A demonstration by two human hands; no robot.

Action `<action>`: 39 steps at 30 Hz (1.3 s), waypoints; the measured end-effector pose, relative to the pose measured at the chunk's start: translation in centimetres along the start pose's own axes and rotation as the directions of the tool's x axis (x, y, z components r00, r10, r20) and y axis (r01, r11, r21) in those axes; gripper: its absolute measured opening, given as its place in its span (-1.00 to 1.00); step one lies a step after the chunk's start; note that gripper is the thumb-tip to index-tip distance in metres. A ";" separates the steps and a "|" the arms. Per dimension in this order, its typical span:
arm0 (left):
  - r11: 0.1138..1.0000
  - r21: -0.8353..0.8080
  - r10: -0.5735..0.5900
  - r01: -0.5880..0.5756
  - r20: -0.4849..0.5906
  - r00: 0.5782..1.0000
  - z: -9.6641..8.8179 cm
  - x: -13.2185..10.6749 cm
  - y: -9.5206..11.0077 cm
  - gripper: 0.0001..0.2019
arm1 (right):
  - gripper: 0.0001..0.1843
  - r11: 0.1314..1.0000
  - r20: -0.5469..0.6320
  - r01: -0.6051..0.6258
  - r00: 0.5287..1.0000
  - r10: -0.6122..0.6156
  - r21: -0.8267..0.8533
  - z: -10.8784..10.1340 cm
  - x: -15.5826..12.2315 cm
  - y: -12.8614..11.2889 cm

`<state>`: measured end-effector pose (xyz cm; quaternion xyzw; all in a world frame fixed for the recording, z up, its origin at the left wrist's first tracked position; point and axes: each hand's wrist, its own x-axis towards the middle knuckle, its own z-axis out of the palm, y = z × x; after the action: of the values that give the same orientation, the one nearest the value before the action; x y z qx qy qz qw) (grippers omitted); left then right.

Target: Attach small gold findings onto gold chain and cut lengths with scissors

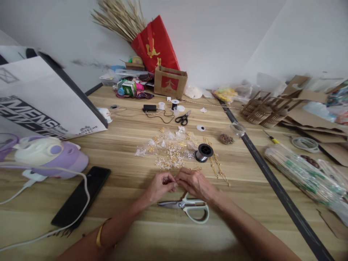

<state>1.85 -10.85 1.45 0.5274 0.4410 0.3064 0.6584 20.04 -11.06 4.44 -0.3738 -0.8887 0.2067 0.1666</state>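
My left hand (160,186) and my right hand (196,184) meet fingertip to fingertip over the wooden table (130,145). Both are pinched on something small between them that I cannot make out. Just beyond the fingers lies a pile of small gold and clear beads and findings (170,152) in plastic bags. A black spool of thin wire (203,152) stands to the right of the pile, beside gold chains (217,165). White-handled scissors (187,207) lie on the table under my right wrist. A gold bangle (100,233) circles my left forearm.
A black phone (81,195) and a purple and white device (46,156) with a white cable lie at the left. A white shopping bag (40,98), black scissors (183,118), a bead jar (230,135), a red bag (154,45) and cardboard pieces (299,108) surround the work spot.
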 end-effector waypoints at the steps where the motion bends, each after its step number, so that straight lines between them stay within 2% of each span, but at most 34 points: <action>1: 1.000 0.021 0.012 -0.012 -0.008 1.000 0.0 0.0 -0.1 -0.76 | -0.83 1.000 0.003 -0.003 1.000 0.003 0.007 -0.1 0.0 -0.1; 7: 0.983 0.153 0.106 -0.100 -0.029 0.994 0.0 -0.1 -0.6 -0.85 | -0.85 0.999 0.003 -0.004 1.000 0.004 0.046 -0.1 0.1 -0.2; 11: 0.972 0.207 0.120 -0.110 -0.033 0.992 0.1 -0.2 -0.4 -0.87 | -0.87 0.995 -0.006 -0.015 1.000 0.015 0.104 0.0 0.1 -0.2; 16: 0.942 0.307 0.150 -0.134 -0.028 0.988 0.1 -0.3 -0.1 -0.86 | -0.88 0.969 -0.030 -0.068 0.997 0.078 0.238 -0.2 0.1 -0.5; 20: 0.930 0.340 0.152 -0.139 -0.010 0.988 0.1 -0.3 -0.3 -0.85 | -0.89 0.934 0.005 -0.141 0.989 0.147 0.329 -0.3 0.2 -0.7; 24: 0.951 0.282 0.130 -0.128 0.013 0.991 0.0 -0.1 -0.5 -0.84 | -0.89 0.901 0.039 -0.195 0.980 0.195 0.389 -0.2 0.2 -0.6; 32: 0.995 0.096 0.032 -0.034 0.028 0.999 0.0 0.0 -0.1 -0.79 | -0.91 0.877 0.018 -0.224 0.971 0.239 0.425 0.4 0.3 0.2; 34: 0.998 0.059 0.019 -0.020 0.025 1.000 -0.1 0.1 -0.1 -0.75 | -0.92 0.886 -0.022 -0.211 0.970 0.241 0.414 0.4 0.3 0.2; 36: 1.000 0.030 0.010 -0.010 0.028 1.000 -0.2 0.1 -0.2 -0.71 | -0.96 0.914 -0.113 -0.168 0.968 0.224 0.368 0.2 0.3 0.0; 39: 1.000 0.004 -0.006 0.006 0.034 0.999 -0.3 0.2 -0.1 -0.66 | -0.96 0.966 -0.225 -0.081 0.965 0.138 0.247 -0.1 0.2 -0.3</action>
<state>1.67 -10.59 1.25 0.5323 0.4318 0.2945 0.6659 19.78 -11.07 4.74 -0.4225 -0.8090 0.2729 0.3042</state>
